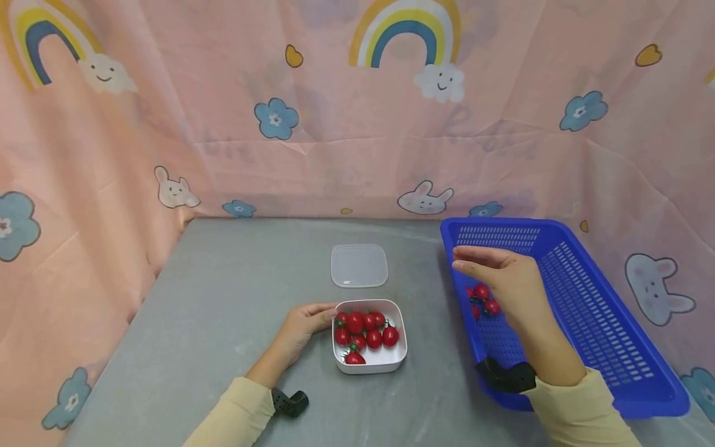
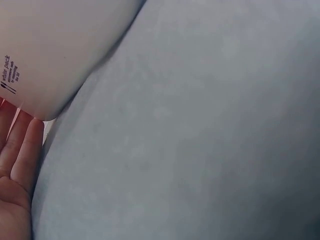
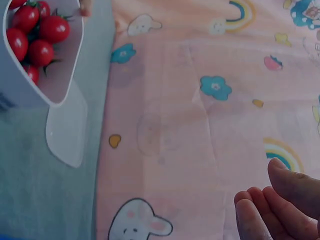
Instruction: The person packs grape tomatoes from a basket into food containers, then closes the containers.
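Observation:
A square white container [image 1: 371,367] stands in the middle of the grey table, with several red cherry tomatoes [image 1: 373,339] inside, some with green stems. My left hand [image 1: 301,326] holds its left wall near the far corner, thumb at the rim. In the left wrist view, fingers [image 2: 27,155] lie against the printed outer wall of the container. Over the blue basket [image 1: 606,267] hovers my right hand [image 1: 511,285], thumb and fingers apart and nothing between them. Below it, more cherry tomatoes [image 1: 481,292] lie in the basket, partly hidden by that hand.
A translucent lid [image 1: 359,266] lies flat on the table [image 1: 246,273] behind the container. The perforated basket takes up the table's right side. A pink patterned curtain [image 1: 346,124] hangs along the back and sides.

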Demonstrator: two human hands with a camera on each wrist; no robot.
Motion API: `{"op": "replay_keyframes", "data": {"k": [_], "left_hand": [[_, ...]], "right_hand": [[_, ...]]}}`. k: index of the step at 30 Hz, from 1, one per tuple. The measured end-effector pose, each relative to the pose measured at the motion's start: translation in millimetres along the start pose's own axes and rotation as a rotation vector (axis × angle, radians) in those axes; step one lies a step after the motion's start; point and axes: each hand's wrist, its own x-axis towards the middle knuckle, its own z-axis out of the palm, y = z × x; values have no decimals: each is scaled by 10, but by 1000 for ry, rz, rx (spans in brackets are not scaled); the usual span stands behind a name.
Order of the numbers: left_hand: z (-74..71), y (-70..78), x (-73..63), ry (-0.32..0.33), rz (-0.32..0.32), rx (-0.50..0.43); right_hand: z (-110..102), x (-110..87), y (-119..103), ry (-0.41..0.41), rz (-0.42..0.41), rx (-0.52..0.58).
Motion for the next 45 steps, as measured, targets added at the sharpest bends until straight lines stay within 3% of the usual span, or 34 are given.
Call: {"op": "replay_keyframes", "data": {"k": [8,15,21,29,36,45], "left_hand": [[0,6,-2,-16,2,4],[14,-7,2,3,13,21],[9,-8,-1,-13,13,22],[0,-6,0,-15,0,-1],[0,3,-9,-18,4,21],[16,12,-12,3,-8,28]], "right_hand": [[-201,148,187,-14,96,5],[-352,354,451,-27,67,23],[-456,475,651,-79,106,81],[-467,625,886,-157,132,16],[-457,765,1110,-257,192,67],[-412,793,1239,-247,203,-101]]}}
